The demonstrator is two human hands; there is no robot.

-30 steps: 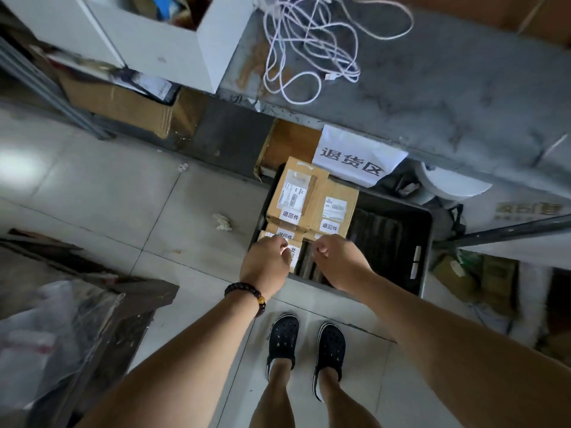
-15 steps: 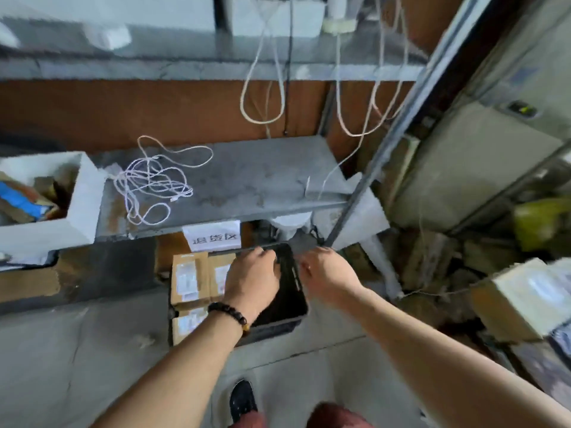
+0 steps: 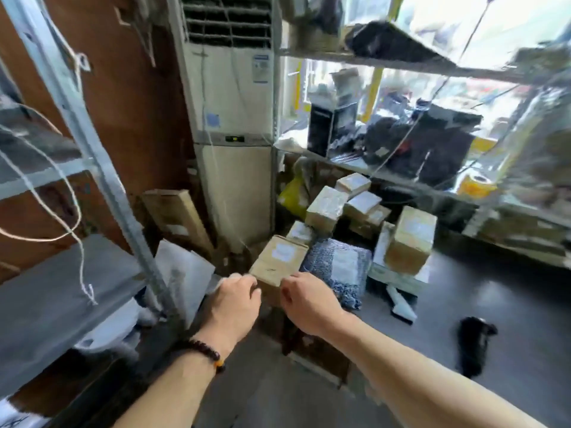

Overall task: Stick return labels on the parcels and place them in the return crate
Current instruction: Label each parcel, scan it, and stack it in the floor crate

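1. Our left hand [image 3: 234,304] and right hand [image 3: 309,301], at lower centre, have curled fingers; we cannot tell if they hold something.
2. The brown parcel [image 3: 279,261] lies just above them, before a pile of parcels [image 3: 326,208].

Before you a tall white air conditioner [image 3: 231,103], brown wall [image 3: 133,103] on your left, grey metal shelf [image 3: 46,298], dark floor [image 3: 494,304], bright window [image 3: 509,26] right

Air-conditioner unit [image 3: 234,118] stands upper centre. Shelf rack [image 3: 46,298] fills frame left, shelving [image 3: 432,180] upper right. Parcel pile [image 3: 355,205] sits mid-frame. Nearest parcel [image 3: 278,261] lies just left of padded parcel [image 3: 340,267]. Left hand [image 3: 234,307] and right hand [image 3: 309,304] are side by side, directly below the nearest parcel.
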